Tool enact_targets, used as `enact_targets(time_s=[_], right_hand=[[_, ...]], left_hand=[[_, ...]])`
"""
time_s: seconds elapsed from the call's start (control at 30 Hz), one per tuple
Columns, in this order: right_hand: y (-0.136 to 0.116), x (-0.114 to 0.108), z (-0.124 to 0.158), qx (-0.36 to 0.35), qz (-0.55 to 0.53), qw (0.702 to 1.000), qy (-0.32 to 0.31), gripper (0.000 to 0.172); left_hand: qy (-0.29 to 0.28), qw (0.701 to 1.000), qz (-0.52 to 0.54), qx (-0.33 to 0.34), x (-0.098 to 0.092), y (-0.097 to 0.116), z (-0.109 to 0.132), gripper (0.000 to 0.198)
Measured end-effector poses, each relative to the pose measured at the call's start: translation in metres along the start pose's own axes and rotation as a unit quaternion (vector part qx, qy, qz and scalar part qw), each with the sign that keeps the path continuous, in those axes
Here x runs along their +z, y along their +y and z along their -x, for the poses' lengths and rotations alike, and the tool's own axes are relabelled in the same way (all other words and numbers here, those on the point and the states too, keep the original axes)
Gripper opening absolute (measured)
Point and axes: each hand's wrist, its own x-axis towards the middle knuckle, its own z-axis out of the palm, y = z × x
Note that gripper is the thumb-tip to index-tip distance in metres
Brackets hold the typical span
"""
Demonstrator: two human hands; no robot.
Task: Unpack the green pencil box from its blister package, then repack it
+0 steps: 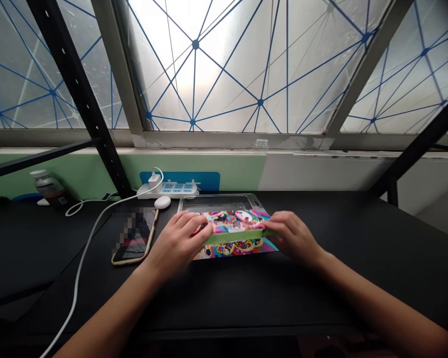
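My left hand [184, 236] and my right hand [293, 233] grip the two ends of a flat, brightly patterned box [235, 222] with a light green edge facing me. The fingers of both hands are closed over its ends. Under the box, a colourful printed sheet or card [235, 249] shows its front part on the black desk. Behind them lies a clear plastic tray [224, 201], partly hidden by the box and my left hand. What is inside the box cannot be seen.
On the left lie a phone [136, 236], a white earbud case [162, 202] and a white cable [85, 248] running to a charger in the power strip [179, 190]. A bottle [50, 189] stands back left. Black metal posts [85, 99] frame the desk [343, 278] below a window.
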Motion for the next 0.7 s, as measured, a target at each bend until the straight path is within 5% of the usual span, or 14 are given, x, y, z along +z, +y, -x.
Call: enact_targets(time_s=[0.1, 0.33, 0.53, 0.7], right_hand=[[-0.006, 0.008, 0.018, -0.039, -0.032, 0.998, -0.045, 0.016], [-0.013, 0.011, 0.011, -0.033, -0.073, 0.995, -0.064, 0.033], [-0.006, 0.004, 0.012, 0.048, -0.178, 0.972, -0.148, 0.067], [-0.002, 0.003, 0.009, 0.106, -0.237, 0.958, -0.121, 0.065]], left_hand=[[-0.065, 0.993, 0.093, -0.028, 0.007, 0.004, 0.023, 0.035], [-0.095, 0.958, 0.195, -0.186, 0.010, -0.002, 0.034, 0.042], [-0.123, 0.938, 0.225, -0.235, 0.016, -0.009, 0.038, 0.060], [-0.123, 0.922, 0.249, -0.269, 0.019, -0.011, 0.038, 0.082]])
